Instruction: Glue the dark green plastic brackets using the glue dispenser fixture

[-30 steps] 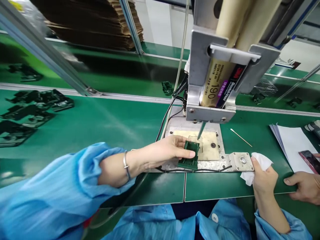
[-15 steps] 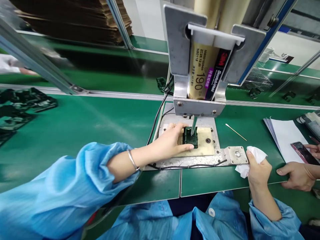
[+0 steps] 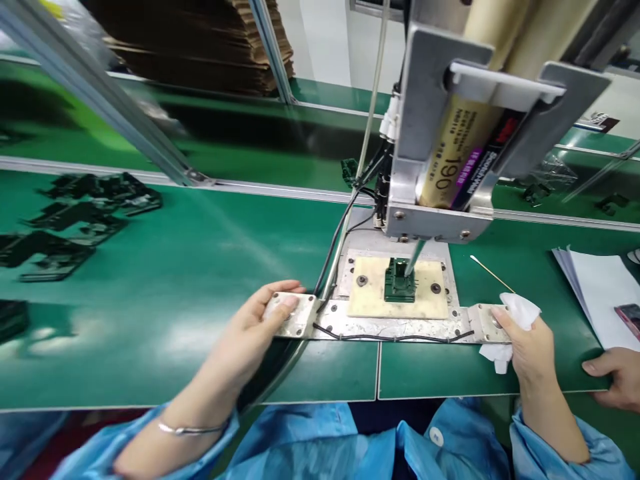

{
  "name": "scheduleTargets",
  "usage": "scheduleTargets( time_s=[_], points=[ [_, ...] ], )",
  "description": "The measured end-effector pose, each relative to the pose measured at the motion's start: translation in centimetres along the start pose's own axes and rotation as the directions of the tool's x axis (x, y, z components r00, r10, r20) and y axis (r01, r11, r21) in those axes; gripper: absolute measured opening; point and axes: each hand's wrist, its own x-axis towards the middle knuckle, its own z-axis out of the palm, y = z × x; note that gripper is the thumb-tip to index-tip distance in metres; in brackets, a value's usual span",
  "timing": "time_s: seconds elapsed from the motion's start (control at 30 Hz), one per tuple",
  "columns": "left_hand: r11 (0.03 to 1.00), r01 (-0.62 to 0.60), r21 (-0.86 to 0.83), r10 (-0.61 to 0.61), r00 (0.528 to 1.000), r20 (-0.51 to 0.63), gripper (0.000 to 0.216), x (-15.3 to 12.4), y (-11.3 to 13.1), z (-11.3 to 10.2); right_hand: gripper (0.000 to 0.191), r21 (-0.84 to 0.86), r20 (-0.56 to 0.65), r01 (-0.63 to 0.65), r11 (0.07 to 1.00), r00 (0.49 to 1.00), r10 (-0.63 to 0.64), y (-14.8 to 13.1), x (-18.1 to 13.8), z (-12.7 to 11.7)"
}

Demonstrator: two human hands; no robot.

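A small dark green plastic part [image 3: 400,283] sits in the cream fixture plate [image 3: 370,300] under the dispenser nozzle [image 3: 414,261]. The nozzle hangs from a metal bracket that holds an adhesive cartridge [image 3: 457,170]. My left hand [image 3: 255,327] rests on the left metal button plate [image 3: 295,313], thumb pressed on it, fingers slightly curled. My right hand [image 3: 525,340] is closed on a crumpled white tissue [image 3: 520,313], with its thumb on the right button plate [image 3: 487,320].
Several dark parts [image 3: 75,220] lie on the green belt at the left. A thin wooden stick [image 3: 493,275] lies right of the fixture. White papers [image 3: 600,293] and a phone [image 3: 631,317] sit at the right, near another person's hand [image 3: 615,377]. Stacked cardboard [image 3: 200,47] stands behind.
My left hand let go of the green part, now seated in the fixture, and moved back left onto the button plate. My right thumb came onto the right plate.
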Motion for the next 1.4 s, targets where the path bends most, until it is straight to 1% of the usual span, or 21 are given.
scheduleTargets(
  time_s=[0.03,0.1,0.2,0.3,0.47,0.63,0.8,0.97,1.23,1.4],
  points=[
    [0.995,0.030,-0.092,-0.032,0.999,-0.020,0.055,-0.3,-0.4,0.4,0.069,-0.003,-0.016,0.001,1.000,1.000,-0.001,0.2,-0.1,-0.1],
    [0.980,0.043,-0.194,-0.055,0.997,-0.059,0.057,-0.6,-0.8,1.1,0.068,0.014,-0.053,0.005,1.000,0.999,-0.005,0.6,-0.2,-0.2],
    [0.968,0.033,-0.249,-0.056,0.995,-0.084,0.058,-0.8,-0.9,1.5,0.065,0.043,-0.106,-0.014,0.999,0.994,0.018,1.4,-0.3,-0.4],
    [0.961,0.029,-0.273,-0.057,0.994,-0.094,0.058,-0.6,-0.9,1.5,0.065,0.066,-0.114,-0.017,0.998,0.993,0.025,2.1,-0.2,-0.5],
    [0.959,0.018,-0.283,-0.049,0.994,-0.100,0.055,-0.4,-1.3,1.5,0.065,0.151,-0.080,0.058,0.987,0.996,-0.046,2.3,0.1,-0.3],
    [0.964,0.006,-0.267,-0.037,0.993,-0.114,0.053,-0.4,-1.3,1.5,0.062,0.211,-0.075,0.070,0.975,0.996,-0.056,1.7,-0.1,0.1],
    [0.960,0.022,-0.278,-0.052,0.993,-0.102,0.050,-0.3,-1.3,1.3,0.061,0.203,-0.076,0.106,0.974,0.993,-0.092,1.6,-0.1,0.4],
    [0.953,0.038,-0.300,-0.072,0.992,-0.104,0.051,-0.1,-1.6,1.3,0.061,0.189,-0.071,0.133,0.973,0.990,-0.121,1.7,0.2,0.4],
    [0.961,0.035,-0.275,-0.072,0.989,-0.126,0.054,-0.2,-1.3,1.4,0.060,0.193,-0.071,0.122,0.973,0.991,-0.111,1.6,0.1,0.2],
    [0.965,0.043,-0.260,-0.079,0.988,-0.129,0.053,-0.2,-1.3,1.4,0.059,0.179,-0.060,0.128,0.976,0.991,-0.119,1.0,-0.2,0.5]
  ],
)
